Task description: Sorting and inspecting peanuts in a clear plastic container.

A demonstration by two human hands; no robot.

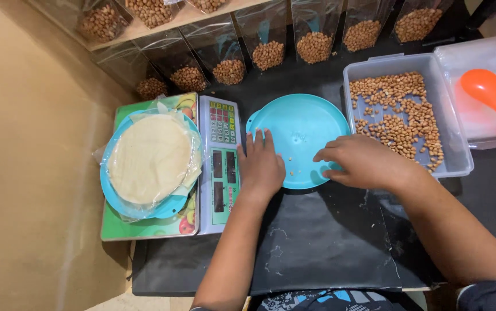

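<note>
Black worktop [317,242], bagged nuts behind. Scale [220,164], left, within reach. Nut tub [452,138], right. Teal plate [299,129], centre: my left hand [261,167] lies flat, fingers spread, steadying its rim; my right hand [363,162] rests loosely curled, pinching nothing.

Bare forearms — dark sleeve edge, patterned garment.

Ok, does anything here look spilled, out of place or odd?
Only small things. A few stray bits lie on the otherwise bare blue plate by the right hand. The black mat shows scuffed, whitish marks. The peanuts are all inside their clear tub.
</note>
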